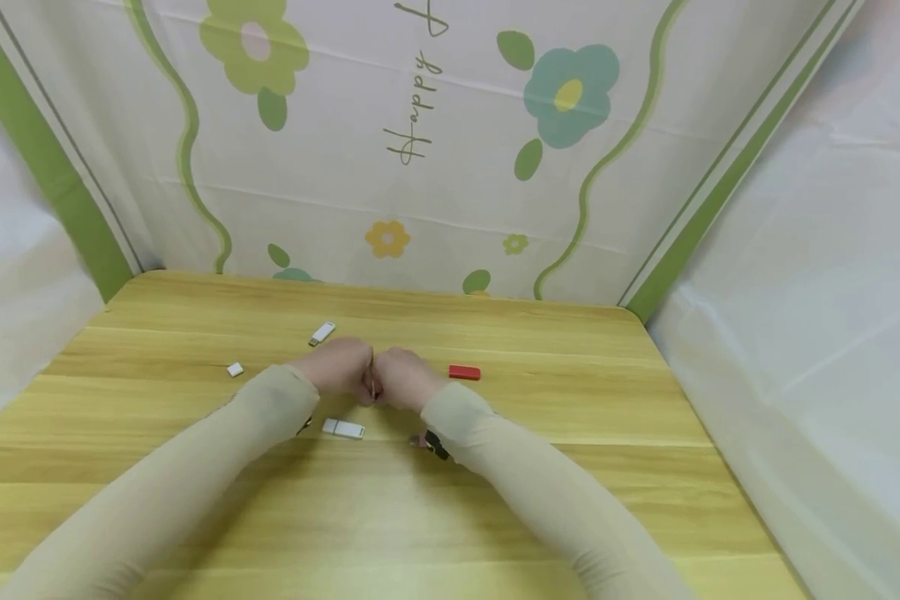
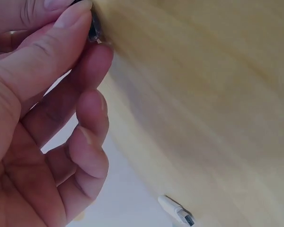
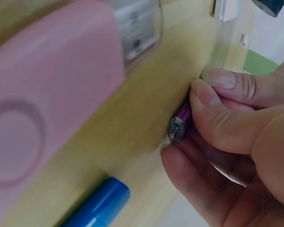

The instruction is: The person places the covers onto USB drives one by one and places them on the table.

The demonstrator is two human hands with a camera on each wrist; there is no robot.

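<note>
Close together above the middle of the table, my left hand (image 1: pixel 341 367) and right hand (image 1: pixel 407 377) meet at their fingertips. Between them is a slim purple USB stick (image 3: pixel 182 113) with a dark, glassy end. My right thumb and fingers pinch it in the right wrist view. In the left wrist view, my left thumb and forefinger pinch a dark part (image 2: pixel 93 29) of it, the other fingers loosely curled. Most of the stick is covered by fingers. A white USB stick (image 1: pixel 343 428) lies just below the hands. Another white USB stick (image 1: pixel 322 333), uncapped, lies beyond my left hand.
A red USB stick (image 1: pixel 464 372) lies right of my right hand. Under my right wrist is a pink USB stick (image 3: pixel 57 94), with a blue one (image 3: pixel 98 208) nearby. A small white cap (image 1: pixel 235 369) lies at left. Flowered cloth (image 1: pixel 450 192) hangs behind the wooden table (image 1: pixel 570 417).
</note>
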